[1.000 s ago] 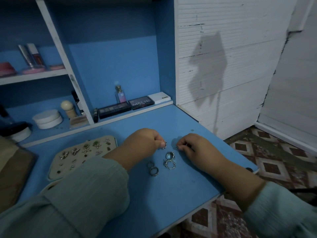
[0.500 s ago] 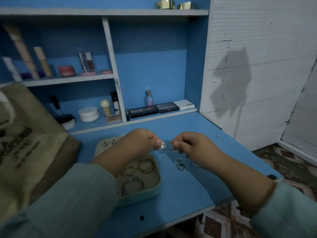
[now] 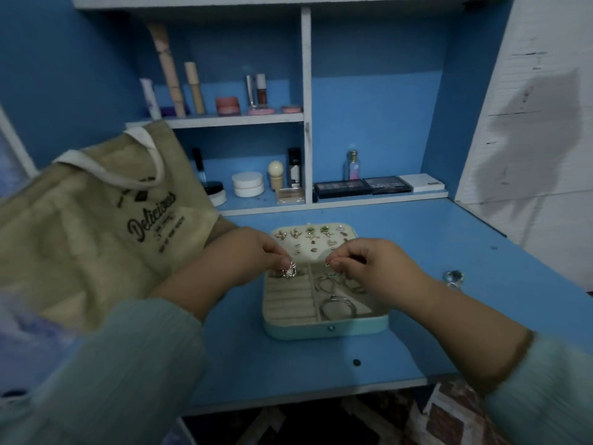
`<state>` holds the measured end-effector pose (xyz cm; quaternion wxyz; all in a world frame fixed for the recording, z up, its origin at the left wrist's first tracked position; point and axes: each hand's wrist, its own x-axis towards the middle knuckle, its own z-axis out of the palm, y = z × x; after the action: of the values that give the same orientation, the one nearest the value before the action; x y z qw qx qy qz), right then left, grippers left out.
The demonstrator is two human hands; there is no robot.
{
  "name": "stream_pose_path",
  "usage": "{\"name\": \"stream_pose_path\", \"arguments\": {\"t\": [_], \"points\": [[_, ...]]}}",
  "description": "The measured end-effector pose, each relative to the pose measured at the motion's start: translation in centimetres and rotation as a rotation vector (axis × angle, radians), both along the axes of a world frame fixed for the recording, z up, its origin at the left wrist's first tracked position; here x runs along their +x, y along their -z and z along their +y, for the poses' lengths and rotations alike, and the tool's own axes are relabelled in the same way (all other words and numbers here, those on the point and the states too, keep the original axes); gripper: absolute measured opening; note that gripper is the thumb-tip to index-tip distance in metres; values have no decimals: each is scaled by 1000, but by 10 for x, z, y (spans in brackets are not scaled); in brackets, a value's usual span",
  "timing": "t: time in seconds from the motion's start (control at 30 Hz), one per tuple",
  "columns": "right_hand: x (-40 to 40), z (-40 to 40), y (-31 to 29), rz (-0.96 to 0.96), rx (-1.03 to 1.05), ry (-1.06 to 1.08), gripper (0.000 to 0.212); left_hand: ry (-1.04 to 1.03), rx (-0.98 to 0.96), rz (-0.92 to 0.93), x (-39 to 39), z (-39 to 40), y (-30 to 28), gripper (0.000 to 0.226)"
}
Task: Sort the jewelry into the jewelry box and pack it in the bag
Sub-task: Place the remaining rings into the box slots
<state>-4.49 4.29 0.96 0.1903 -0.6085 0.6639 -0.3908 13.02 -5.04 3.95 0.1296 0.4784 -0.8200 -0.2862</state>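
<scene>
**Two rings held over the open jewelry box**

Two small rings hang above the open, pale teal jewelry box (image 3: 325, 329) with its beige velvet lining. The left hand (image 3: 253, 255) pinches a silvery ring with a flower-like ornament (image 3: 288, 272) between thumb and fingertips, just over the box's ribbed ring-roll compartment at its left. The right hand (image 3: 369, 264) pinches a thin, small ring (image 3: 328, 263), blurred and hard to make out, over the middle of the box. In the right-hand compartments lie several large metal hoops (image 3: 337, 308). The raised lid panel behind (image 3: 313, 240) carries rows of small earrings and studs.

The box sits on a blue desk top (image 3: 417, 316). Well to its right, on the desk, lie more rings with a clear stone (image 3: 452, 277). To the left a beige burlap tote bag with white handles and dark "Delicious" lettering (image 3: 96, 226) leans beside the box. Behind, blue shelves (image 3: 224, 118) hold cosmetic tubes, jars, a small perfume bottle (image 3: 352, 163) and dark eyeshadow palettes (image 3: 362, 187). Both forearms wear pale green sleeves (image 3: 112, 380).
</scene>
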Motion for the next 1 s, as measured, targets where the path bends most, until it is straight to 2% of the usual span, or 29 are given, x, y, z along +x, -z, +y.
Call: {"name": "stream_pose_path", "arguments": {"t": [0.1, 0.33, 0.7, 1.0], "points": [[10, -6, 4, 14, -1, -15, 24, 2, 29, -41, 10, -3, 3, 9], [22, -17, 11, 109, 19, -18, 10, 7, 61, -69, 14, -13, 10, 9], [25, -30, 21, 190, -38, -27, 11, 20, 15, -127, 9, -19, 11, 10], [25, -30, 21, 192, -52, -74, 11, 100, 39, -253, 7, -21, 6, 9]]}}
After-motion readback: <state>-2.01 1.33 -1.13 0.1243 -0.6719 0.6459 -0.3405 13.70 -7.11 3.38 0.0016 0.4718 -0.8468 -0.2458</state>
